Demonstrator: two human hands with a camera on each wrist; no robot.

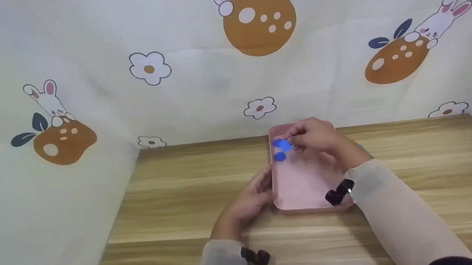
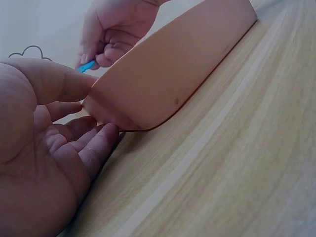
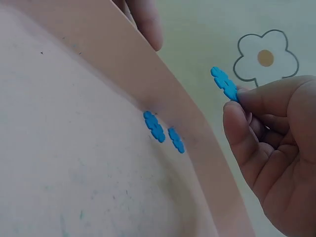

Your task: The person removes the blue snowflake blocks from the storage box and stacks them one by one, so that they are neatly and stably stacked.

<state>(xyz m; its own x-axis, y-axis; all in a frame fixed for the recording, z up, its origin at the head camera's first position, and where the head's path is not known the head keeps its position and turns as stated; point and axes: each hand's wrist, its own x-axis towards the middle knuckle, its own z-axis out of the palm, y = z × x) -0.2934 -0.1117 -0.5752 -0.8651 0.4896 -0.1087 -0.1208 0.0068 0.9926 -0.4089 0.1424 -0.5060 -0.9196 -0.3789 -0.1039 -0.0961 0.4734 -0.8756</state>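
Note:
My right hand (image 1: pixel 318 136) pinches a small blue flower-shaped plastic piece (image 3: pixel 224 84) between thumb and forefinger, above the far left part of a pink tray (image 1: pixel 305 183). Below it inside the tray, two more blue pieces (image 3: pixel 154 127) lie close together by the wall, standing out in the right wrist view. At the tray's left side, my left hand (image 1: pixel 250 199) holds the edge. The left wrist view has its thumb (image 2: pixel 64 81) at the rim and its other fingers (image 2: pixel 96 148) low against the wall's base.
The tray lies on a wood-grain table (image 1: pixel 180 200), its far end close to a pale curtain (image 1: pixel 199 90) printed with rabbits and flowers. Curtain also rises along both sides. Dark wrist cameras (image 1: pixel 256 257) are strapped over both sleeves.

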